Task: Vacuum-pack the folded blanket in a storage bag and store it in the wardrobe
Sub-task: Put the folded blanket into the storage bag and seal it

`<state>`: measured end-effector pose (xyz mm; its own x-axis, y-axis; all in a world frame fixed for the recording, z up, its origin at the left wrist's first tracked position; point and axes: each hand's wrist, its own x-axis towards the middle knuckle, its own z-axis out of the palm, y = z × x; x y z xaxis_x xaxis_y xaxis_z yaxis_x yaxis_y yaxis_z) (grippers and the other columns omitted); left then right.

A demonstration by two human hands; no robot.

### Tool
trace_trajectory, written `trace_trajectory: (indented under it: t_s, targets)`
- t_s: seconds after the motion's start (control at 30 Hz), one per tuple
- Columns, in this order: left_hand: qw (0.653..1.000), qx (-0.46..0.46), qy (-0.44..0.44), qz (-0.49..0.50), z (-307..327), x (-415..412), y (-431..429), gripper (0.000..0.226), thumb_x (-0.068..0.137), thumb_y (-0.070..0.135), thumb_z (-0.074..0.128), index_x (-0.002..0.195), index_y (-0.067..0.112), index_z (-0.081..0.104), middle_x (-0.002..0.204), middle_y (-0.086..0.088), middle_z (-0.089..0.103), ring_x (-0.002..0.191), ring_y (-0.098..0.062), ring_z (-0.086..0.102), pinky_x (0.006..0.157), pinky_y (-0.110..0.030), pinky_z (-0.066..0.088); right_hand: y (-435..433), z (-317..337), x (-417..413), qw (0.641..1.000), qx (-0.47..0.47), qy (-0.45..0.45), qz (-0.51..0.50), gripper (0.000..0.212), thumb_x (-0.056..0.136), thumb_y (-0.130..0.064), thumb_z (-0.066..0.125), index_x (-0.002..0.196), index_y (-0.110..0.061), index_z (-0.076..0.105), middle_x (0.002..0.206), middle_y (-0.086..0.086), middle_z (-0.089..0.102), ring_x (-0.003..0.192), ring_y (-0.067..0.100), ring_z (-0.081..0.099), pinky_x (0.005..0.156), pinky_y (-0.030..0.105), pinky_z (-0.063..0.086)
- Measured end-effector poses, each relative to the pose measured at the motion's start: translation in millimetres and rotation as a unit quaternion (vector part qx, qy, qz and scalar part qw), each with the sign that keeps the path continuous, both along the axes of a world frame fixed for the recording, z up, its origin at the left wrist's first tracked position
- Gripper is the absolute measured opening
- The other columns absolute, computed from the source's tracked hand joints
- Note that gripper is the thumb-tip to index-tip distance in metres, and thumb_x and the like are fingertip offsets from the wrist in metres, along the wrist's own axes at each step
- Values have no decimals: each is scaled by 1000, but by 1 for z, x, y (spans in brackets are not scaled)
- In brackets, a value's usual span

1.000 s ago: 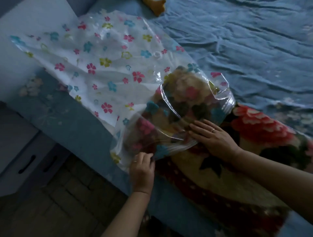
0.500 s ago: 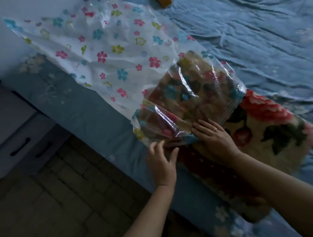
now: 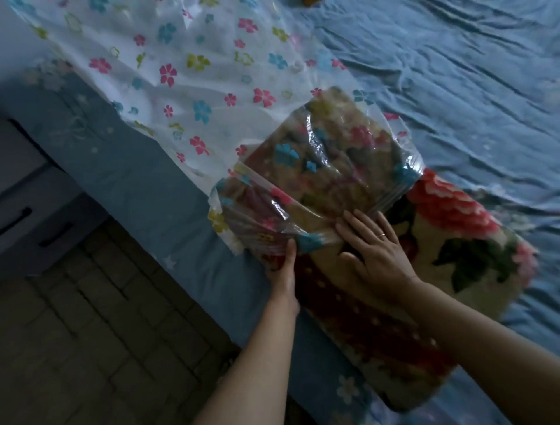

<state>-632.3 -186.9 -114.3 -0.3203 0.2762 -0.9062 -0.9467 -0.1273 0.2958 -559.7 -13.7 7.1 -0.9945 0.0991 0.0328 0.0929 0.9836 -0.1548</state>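
Note:
A clear storage bag [image 3: 194, 79] printed with small coloured flowers lies across the blue bed. Its open mouth is pulled over the far end of a folded blanket [image 3: 454, 230] with large red flowers on cream. About a third of the blanket is inside the bag; the rest lies bare toward me. My left hand [image 3: 283, 270] is edge-on against the blanket's near side at the bag's mouth, thumb up on the plastic. My right hand [image 3: 375, 251] lies flat on top of the blanket, fingers spread, fingertips at the bag's rim.
The blue bed sheet [image 3: 454, 75] stretches to the right and behind. The bed edge [image 3: 157, 194] runs diagonally on the left, above a tiled floor [image 3: 91, 333]. A grey drawer unit [image 3: 33, 212] with dark handles stands at far left. A yellow object [image 3: 306, 2] peeks in at the top.
The bag's mouth has slid further over the blanket. My left hand let go of the bag's edge, opened, and moved against the blanket's side. The view shifted left and down.

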Motion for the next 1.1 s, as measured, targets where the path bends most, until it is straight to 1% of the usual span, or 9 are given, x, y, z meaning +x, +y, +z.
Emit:
trace_trajectory:
  t_s: [0.1, 0.17, 0.27, 0.37, 0.47, 0.7, 0.83, 1.03, 1.1]
  targets:
    - [999, 7, 22, 27, -35, -1, -4, 113, 46, 69, 87, 142, 27, 45, 133, -6, 61, 113, -30, 64, 94, -54, 52, 27, 12, -16, 985, -49, 92, -141, 53, 91, -60, 32, 114, -26, 65, 138, 0, 50, 136, 20, 33, 114, 54, 7]
    - [999, 2, 34, 22, -17, -4, -5, 104, 49, 67, 87, 137, 24, 53, 128, -7, 65, 111, -29, 66, 96, -52, 51, 51, 18, -37, 955, -99, 91, -265, 52, 83, -66, 43, 104, -23, 63, 128, 4, 50, 131, 25, 35, 114, 56, 5]
    - [999, -13, 34, 20, 24, -6, 0, 100, 46, 69, 87, 130, 22, 60, 122, -8, 68, 108, -30, 67, 96, -50, 52, 98, 22, -67, 911, -107, 14, -399, 86, 65, -77, 58, 127, -19, 41, 138, 10, 39, 136, 27, 26, 114, 58, 7]
    - [998, -31, 50, 14, 31, -9, 2, 104, 37, 72, 87, 124, 19, 65, 116, -9, 71, 105, -30, 68, 95, -48, 53, 141, 14, -82, 892, -145, -103, -416, 128, 52, -85, 59, 149, -22, 4, 156, 6, 16, 144, 26, 14, 114, 55, 4]
    - [997, -44, 58, 7, 34, -12, 9, 101, 36, 69, 88, 121, 18, 67, 113, -9, 72, 105, -30, 68, 94, -47, 54, 174, 5, -95, 880, -210, -172, -389, 139, 34, -96, 55, 147, -25, 16, 151, 3, 32, 137, 25, 34, 114, 52, 21]
    - [996, -76, 40, 22, 21, -17, 11, 101, 28, 68, 90, 114, 20, 71, 110, -9, 73, 100, -32, 70, 95, -52, 52, 197, -9, -92, 855, -283, -275, -337, 123, 39, -97, 51, 141, -30, 36, 140, -3, 48, 122, 23, 50, 108, 40, 35]
    - [993, -88, 54, 57, 32, -32, 4, 103, 24, 63, 92, 115, 20, 69, 110, -6, 73, 100, -30, 69, 96, -49, 52, 182, 6, -87, 852, -333, -256, -313, 78, 68, -74, 55, 128, -25, 54, 124, 3, 60, 101, 21, 57, 94, 30, 40]
    - [978, -104, 179, 14, 93, -71, -27, 35, 77, 39, 74, 105, 22, 64, 92, 2, 69, 81, -13, 64, 71, -27, 50, 132, 22, -72, 815, -392, -248, -347, 89, 59, -84, 51, 124, -24, 59, 119, 5, 63, 105, 24, 60, 100, 36, 43]
    - [972, -105, 210, -22, 112, -96, -52, 66, 57, 53, 85, 113, 23, 66, 109, -5, 71, 96, -22, 67, 91, -37, 52, 106, 21, -65, 800, -424, -236, -352, 79, 68, -78, 50, 124, -24, 59, 121, 4, 62, 107, 23, 59, 99, 32, 42]
